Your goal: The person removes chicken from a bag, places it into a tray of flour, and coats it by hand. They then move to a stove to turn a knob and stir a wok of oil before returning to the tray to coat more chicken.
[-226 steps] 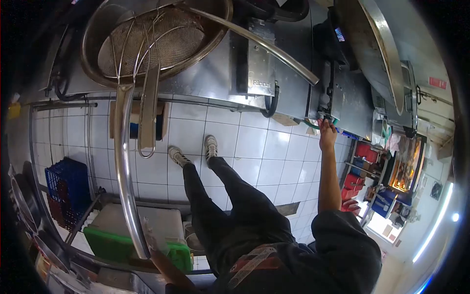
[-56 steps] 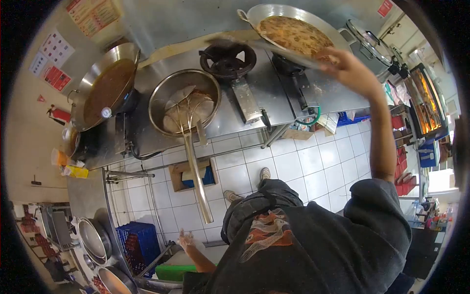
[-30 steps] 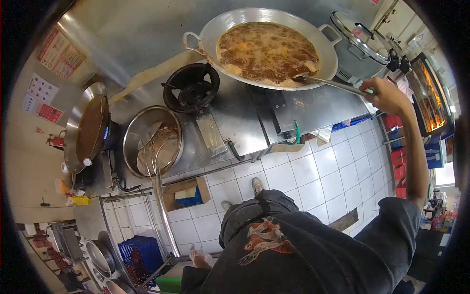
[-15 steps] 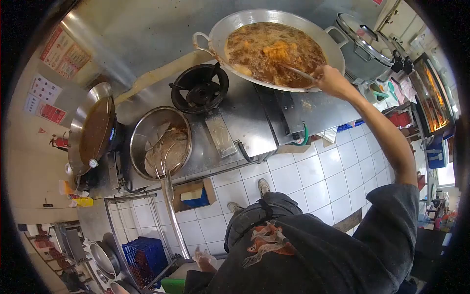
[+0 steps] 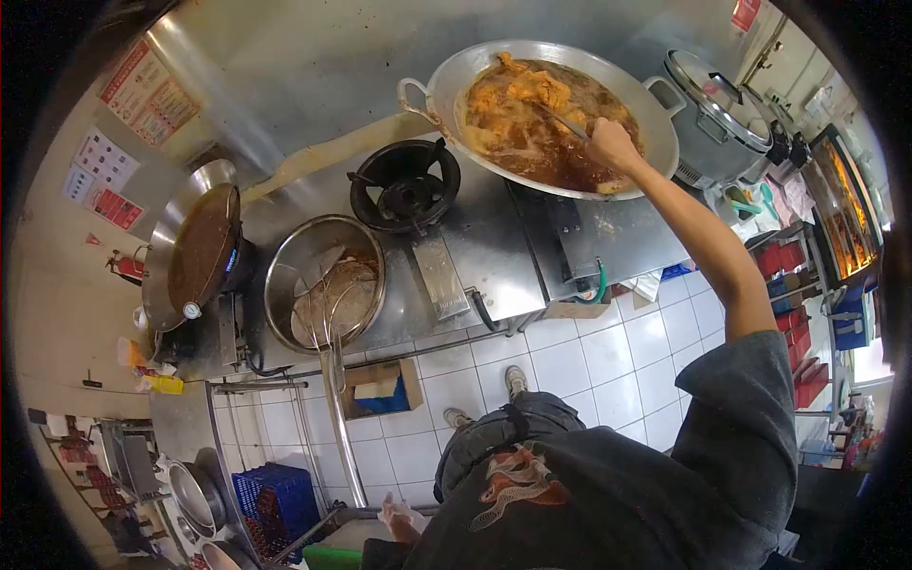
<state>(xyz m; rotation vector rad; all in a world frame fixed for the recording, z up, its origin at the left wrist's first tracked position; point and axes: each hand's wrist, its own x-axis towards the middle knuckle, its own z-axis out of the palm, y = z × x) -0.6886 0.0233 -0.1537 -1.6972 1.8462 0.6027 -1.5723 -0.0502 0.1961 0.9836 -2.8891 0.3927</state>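
Note:
My right hand (image 5: 613, 145) is closed around slim metal tongs (image 5: 567, 122), reaching over a wide two-handled wok (image 5: 655, 142) of bubbling brown oil. At the far end of the tongs, golden fried pieces (image 5: 539, 88) stick up out of the oil, and more pieces float around them. My left hand (image 5: 401, 520) hangs low by my body, seemingly in a clear plastic glove, with its fingers apart and nothing in them. Just beyond it ends the long handle of a strainer (image 5: 344, 418), which rests in a deep steel pot (image 5: 275, 294).
An unlit black burner ring (image 5: 404, 185) sits between the pot and the wok. A second pan of brown oil (image 5: 204, 256), with a thermometer, stands at left. A lidded cooker (image 5: 712, 114) is right of the wok. A blue crate (image 5: 275, 499) is on the floor.
My right hand has moved slightly left and the tongs now raise the golden pieces higher out of the oil, toward the wok's back. The view has shifted a little.

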